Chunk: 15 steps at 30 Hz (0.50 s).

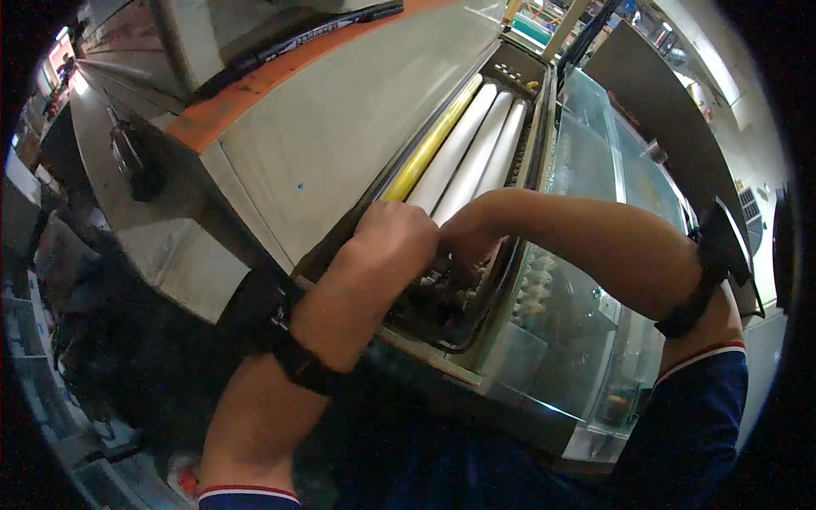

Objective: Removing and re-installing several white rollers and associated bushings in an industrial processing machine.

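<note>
My left hand (398, 231) is curled closed at the near ends of a row of long rollers. Its fingertips are turned away, so what it grips is hidden. Right beside it my right hand (469, 240) reaches down with bent fingers, which are in shadow; I cannot make out what they hold. The leftmost roller is yellow (438, 136). Next to it lie a white roller (454, 149) and two more white ones, side by side. All lie lengthwise in a long dark trough (544, 110) of a machine, their near ends covered by my hands.
A clear panel with a metal frame (586, 153) runs along the trough's right side. On the left stands a pale machine housing (340, 127) with an orange edge (255, 81). The trough's dark near end (442, 319) has a raised rim. A dark-handled tool (132, 157) sits far left.
</note>
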Available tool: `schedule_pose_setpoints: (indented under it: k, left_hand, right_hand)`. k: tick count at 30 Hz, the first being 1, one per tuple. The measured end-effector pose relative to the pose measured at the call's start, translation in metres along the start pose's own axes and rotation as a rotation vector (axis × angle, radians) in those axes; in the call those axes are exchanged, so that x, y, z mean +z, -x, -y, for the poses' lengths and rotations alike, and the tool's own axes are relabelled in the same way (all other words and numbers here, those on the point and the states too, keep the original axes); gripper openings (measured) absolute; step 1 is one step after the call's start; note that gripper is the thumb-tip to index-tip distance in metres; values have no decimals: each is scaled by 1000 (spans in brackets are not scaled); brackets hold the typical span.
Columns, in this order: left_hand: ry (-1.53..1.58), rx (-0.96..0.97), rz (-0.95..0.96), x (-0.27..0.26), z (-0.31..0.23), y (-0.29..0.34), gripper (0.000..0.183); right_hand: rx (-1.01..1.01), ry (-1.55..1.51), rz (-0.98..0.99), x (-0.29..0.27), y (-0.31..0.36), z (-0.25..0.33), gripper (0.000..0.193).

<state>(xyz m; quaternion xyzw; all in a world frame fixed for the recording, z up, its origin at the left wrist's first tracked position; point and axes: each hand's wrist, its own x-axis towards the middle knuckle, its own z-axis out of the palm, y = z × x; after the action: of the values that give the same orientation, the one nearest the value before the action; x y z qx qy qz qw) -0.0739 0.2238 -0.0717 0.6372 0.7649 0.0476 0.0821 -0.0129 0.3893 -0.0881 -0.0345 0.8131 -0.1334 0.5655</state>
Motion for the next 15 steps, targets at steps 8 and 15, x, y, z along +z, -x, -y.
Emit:
schedule_pose_setpoints:
  k: [8, 15]
  left_hand:
    - [3, 30, -25, 10, 5, 0, 18]
    - [-17, 2, -58, 11, 4, -2, 17]
  right_hand:
    - [-95, 79, 57, -9, 4, 6, 23]
    - [-106, 0, 78, -2, -12, -9, 17]
